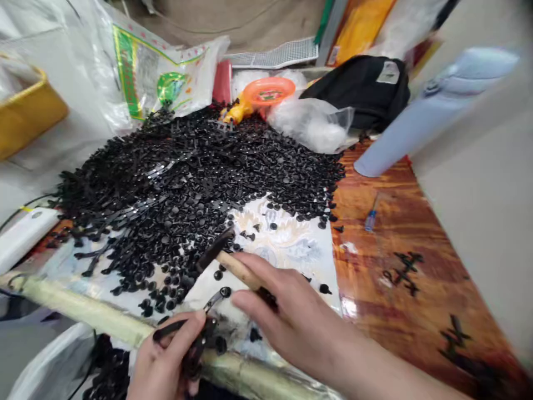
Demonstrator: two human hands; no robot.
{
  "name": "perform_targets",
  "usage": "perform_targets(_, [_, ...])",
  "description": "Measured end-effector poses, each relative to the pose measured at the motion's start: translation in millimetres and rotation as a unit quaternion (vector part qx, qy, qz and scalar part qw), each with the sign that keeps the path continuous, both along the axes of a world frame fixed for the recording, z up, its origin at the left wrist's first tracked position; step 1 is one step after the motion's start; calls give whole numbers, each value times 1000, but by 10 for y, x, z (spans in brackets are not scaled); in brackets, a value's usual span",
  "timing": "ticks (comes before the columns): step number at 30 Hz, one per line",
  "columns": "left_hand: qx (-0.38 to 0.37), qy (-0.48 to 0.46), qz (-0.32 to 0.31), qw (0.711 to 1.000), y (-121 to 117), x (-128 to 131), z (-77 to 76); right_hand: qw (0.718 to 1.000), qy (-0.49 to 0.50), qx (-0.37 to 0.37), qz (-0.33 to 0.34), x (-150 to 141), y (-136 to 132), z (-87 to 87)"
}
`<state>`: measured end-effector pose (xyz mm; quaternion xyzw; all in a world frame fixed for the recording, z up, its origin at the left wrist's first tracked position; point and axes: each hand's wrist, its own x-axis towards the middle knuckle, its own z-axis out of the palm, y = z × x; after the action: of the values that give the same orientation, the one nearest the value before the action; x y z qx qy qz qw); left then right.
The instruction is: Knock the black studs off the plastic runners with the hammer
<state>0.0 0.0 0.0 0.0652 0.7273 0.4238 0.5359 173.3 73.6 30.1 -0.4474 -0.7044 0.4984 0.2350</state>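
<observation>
My right hand (283, 300) is closed round the wooden handle of a hammer (239, 269); its dark head points up and left over the work surface. In my left hand (170, 355), fingers pinch a narrow dark strip (213, 301), its far end at a round black stud on a white block (204, 286). More black parts (194, 355) hang under the left fingers, partly hidden and blurred. Loose black round-headed studs (219, 275) lie on and around the block, just below the hammer head.
A large heap of black plastic parts (200, 166) spreads over a patterned cloth (291, 250). At right, a blue-handled screwdriver (370, 220) and black pieces (406, 269) lie on the wooden tabletop (387, 244). An orange fan (268, 90) and a black bag (362, 91) stand behind.
</observation>
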Motion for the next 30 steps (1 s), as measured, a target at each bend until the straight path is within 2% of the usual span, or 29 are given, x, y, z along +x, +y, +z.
perform_targets(3, [4, -6, 24, 1000, -6, 26, 32, 995, -44, 83, 39, 224, -163, -91])
perform_targets(6, [4, 3, 33, 999, 0, 45, 54, 975, -117, 177, 59, 351, -243, -193])
perform_targets(9, [-5, 20, 34, 999, 12, 58, 75, 968, -144, 200, 53, 393, -247, -193])
perform_targets(13, [-18, 41, 21, 999, 30, 67, 106, 964, -117, 240, 7, 393, -222, -76])
perform_targets(15, [-20, 48, 6, 999, 36, 64, 111, 960, -97, 263, -6, 365, -227, -87])
perform_targets(20, [-29, 55, -22, 998, 47, 45, 98, 958, -143, 239, 64, 308, -248, -196])
perform_targets(24, [-27, 61, -27, 997, 56, 44, 105, 960, -118, 253, 16, 358, -257, -125])
perform_targets(26, [-23, 59, -36, 997, 60, 45, 112, 959, -108, 262, 17, 367, -268, -130])
perform_targets(30, [-39, 82, -56, 994, 77, 35, 125, 957, -170, 219, 85, 328, -258, -177])
